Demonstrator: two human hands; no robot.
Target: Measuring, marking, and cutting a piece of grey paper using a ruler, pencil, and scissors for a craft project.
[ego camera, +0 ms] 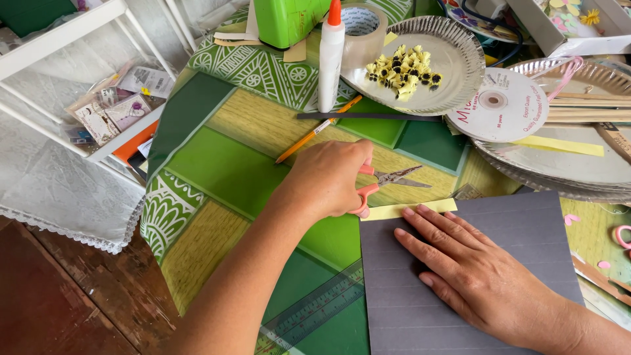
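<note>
My left hand (325, 181) grips the orange handles of a pair of scissors (394, 179), whose metal blades point right and are slightly apart above the green patterned tablecloth (217, 164). My right hand (476, 276) lies flat, fingers spread, on a grey lined sheet of card (407, 309). A thin yellow paper strip (394, 210) lies along the grey sheet's top edge, just below the scissors and at my right fingertips.
Behind the scissors lie an orange pencil (315, 131), a dark strip (368, 116), a white glue bottle (330, 59), a tape roll (363, 26), a foil plate (453, 59) of small yellow flowers, a ribbon spool (496, 105) and stacked plates (565, 164). A clear ruler (315, 309) lies at front.
</note>
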